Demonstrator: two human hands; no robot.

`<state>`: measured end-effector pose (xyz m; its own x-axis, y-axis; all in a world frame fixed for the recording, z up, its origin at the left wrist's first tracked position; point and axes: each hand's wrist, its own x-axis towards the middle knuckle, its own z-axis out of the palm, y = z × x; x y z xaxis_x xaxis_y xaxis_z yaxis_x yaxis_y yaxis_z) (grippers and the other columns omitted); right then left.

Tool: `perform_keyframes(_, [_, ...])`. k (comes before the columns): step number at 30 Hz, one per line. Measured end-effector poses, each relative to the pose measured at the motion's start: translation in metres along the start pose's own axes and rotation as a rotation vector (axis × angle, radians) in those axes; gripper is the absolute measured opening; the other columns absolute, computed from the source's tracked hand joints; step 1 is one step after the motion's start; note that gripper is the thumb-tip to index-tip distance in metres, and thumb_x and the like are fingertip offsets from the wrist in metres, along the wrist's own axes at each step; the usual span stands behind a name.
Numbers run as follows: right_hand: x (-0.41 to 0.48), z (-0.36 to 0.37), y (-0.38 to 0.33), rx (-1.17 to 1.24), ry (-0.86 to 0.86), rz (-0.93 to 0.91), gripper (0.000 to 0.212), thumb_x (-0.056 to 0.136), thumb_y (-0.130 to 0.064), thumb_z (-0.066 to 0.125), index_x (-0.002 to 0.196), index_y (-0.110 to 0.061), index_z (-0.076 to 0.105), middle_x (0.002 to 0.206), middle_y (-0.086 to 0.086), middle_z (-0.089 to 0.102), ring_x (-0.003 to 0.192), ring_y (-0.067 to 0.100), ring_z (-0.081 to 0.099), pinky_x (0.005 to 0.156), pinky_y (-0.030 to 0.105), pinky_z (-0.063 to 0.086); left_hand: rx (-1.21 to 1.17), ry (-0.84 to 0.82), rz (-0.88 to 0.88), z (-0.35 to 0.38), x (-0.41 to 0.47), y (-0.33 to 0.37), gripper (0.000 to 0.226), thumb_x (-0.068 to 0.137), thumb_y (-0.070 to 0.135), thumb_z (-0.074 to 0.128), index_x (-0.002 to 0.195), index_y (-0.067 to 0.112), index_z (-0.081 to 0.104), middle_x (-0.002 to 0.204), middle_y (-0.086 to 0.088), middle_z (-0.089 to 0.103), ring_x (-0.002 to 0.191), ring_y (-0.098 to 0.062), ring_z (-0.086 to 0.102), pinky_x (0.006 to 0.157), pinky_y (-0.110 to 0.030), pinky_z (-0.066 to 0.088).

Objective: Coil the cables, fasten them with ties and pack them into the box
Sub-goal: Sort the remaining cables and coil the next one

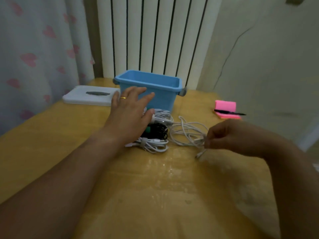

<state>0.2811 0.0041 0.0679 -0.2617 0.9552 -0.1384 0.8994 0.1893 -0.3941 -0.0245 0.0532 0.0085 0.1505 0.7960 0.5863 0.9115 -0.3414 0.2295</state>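
Two hands work over a yellow wooden table (51, 135) whose glossy top catches the light in front of the blue box (162, 99). Behind the box rises a white ribbed radiator (155, 31). A pale curtain (34, 49) with pink hearts hangs to the left of the box, and a plain wall stands to its right.

The box sits open at the far side of the table. A flat white case (86, 99) lies just left of it, and a pink notepad (226, 106) with a black pen (229, 112) across it lies well to its right.

Directly in front of the box lie three coiled bundles: a white coil (162, 116) nearest it, a black coil (158, 131) next, then a tied white coil (151, 144). The left hand (131, 114), fingers spread, hovers over them and partly hides them. To the front right of the box, the right hand (229, 135) pinches a loose white cable (186, 130) sprawled on the table.
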Motion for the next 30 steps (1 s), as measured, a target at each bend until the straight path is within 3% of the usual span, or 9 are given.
perform_keyframes(2, [-0.004, 0.012, 0.013, -0.084, 0.017, -0.007, 0.01, 0.095, -0.032, 0.077, 0.09, -0.041, 0.078, 0.097, -0.02, 0.075, 0.094, -0.002, 0.067, 0.087, 0.029, 0.052, -0.086, 0.107, 0.025, -0.003, -0.005, 0.008, 0.049, 0.105, 0.044, 0.053, 0.151, 0.028, 0.056, 0.152, 0.0, 0.051, 0.148, -0.025, 0.04, 0.128, -0.058, 0.021])
perform_keyframes(5, [-0.002, 0.035, 0.027, -0.119, 0.22, -0.054, 0.015, 0.093, -0.028, 0.077, 0.095, -0.041, 0.07, 0.109, -0.017, 0.066, 0.103, 0.006, 0.061, 0.093, 0.036, 0.053, -0.168, 0.133, 0.07, -0.007, -0.012, 0.026, 0.041, 0.101, 0.046, 0.051, 0.135, 0.028, 0.064, 0.132, 0.003, 0.06, 0.13, -0.022, 0.052, 0.117, -0.05, 0.035])
perform_keyframes(10, [0.002, 0.062, 0.034, -0.093, 0.371, -0.059, 0.016, 0.093, -0.042, 0.073, 0.099, -0.037, 0.059, 0.096, -0.014, 0.062, 0.091, 0.014, 0.06, 0.078, 0.034, 0.049, -0.2, 0.034, 0.156, -0.01, -0.025, 0.05, 0.023, 0.103, 0.043, 0.058, 0.12, 0.033, 0.068, 0.117, 0.015, 0.06, 0.113, -0.009, 0.053, 0.108, -0.046, 0.045])
perform_keyframes(13, [-0.001, 0.069, 0.039, -0.085, 0.413, -0.091, 0.013, 0.094, -0.044, 0.072, 0.1, -0.037, 0.064, 0.088, -0.02, 0.058, 0.092, 0.011, 0.058, 0.081, 0.036, 0.05, -0.251, -0.02, 0.125, -0.014, -0.041, 0.059, 0.02, 0.104, 0.041, 0.06, 0.12, 0.036, 0.07, 0.117, 0.019, 0.061, 0.112, -0.004, 0.052, 0.106, -0.042, 0.046])
perform_keyframes(17, [-0.005, 0.071, 0.042, -0.116, 0.379, -0.136, 0.011, 0.097, -0.04, 0.071, 0.108, -0.039, 0.07, 0.1, -0.017, 0.064, 0.096, 0.011, 0.058, 0.086, 0.036, 0.051, -0.309, -0.059, 0.07, -0.017, -0.061, 0.071, 0.018, 0.104, 0.035, 0.063, 0.118, 0.031, 0.073, 0.116, 0.016, 0.063, 0.11, -0.007, 0.056, 0.102, -0.043, 0.051])
perform_keyframes(24, [-0.022, 0.084, 0.026, -0.325, 0.376, -0.123, 0.007, 0.105, -0.04, 0.054, 0.106, -0.037, 0.061, 0.111, -0.011, 0.06, 0.109, 0.015, 0.053, 0.095, 0.039, 0.042, -0.301, -0.143, -0.011, -0.028, -0.087, 0.069, 0.019, 0.105, 0.037, 0.063, 0.121, 0.033, 0.071, 0.12, 0.015, 0.062, 0.116, -0.008, 0.055, 0.106, -0.046, 0.048])
perform_keyframes(26, [-0.035, 0.084, 0.018, -0.267, 0.389, -0.144, 0.008, 0.108, -0.036, 0.049, 0.102, -0.037, 0.054, 0.101, -0.014, 0.064, 0.096, 0.011, 0.057, 0.094, 0.038, 0.04, -0.253, -0.158, 0.016, -0.03, -0.095, 0.072, 0.021, 0.105, 0.041, 0.061, 0.124, 0.035, 0.069, 0.124, 0.015, 0.061, 0.118, -0.007, 0.054, 0.108, -0.045, 0.045])
perform_keyframes(28, [-0.047, 0.084, 0.008, -0.164, 0.392, -0.203, 0.013, 0.11, -0.032, 0.048, 0.097, -0.035, 0.049, 0.082, -0.015, 0.064, 0.074, 0.007, 0.057, 0.083, 0.032, 0.037, -0.25, -0.17, 0.068, -0.032, -0.103, 0.078, 0.031, 0.104, 0.045, 0.06, 0.133, 0.036, 0.064, 0.131, 0.015, 0.059, 0.123, -0.006, 0.052, 0.111, -0.043, 0.043])
perform_keyframes(30, [-0.058, 0.085, -0.007, -0.027, 0.367, -0.266, 0.013, 0.109, -0.031, 0.052, 0.097, -0.032, 0.051, 0.074, -0.016, 0.061, 0.068, 0.009, 0.057, 0.07, 0.03, 0.036, -0.277, -0.207, 0.111, -0.033, -0.107, 0.086, 0.042, 0.104, 0.047, 0.059, 0.145, 0.038, 0.057, 0.14, 0.014, 0.057, 0.13, -0.007, 0.049, 0.115, -0.039, 0.04])
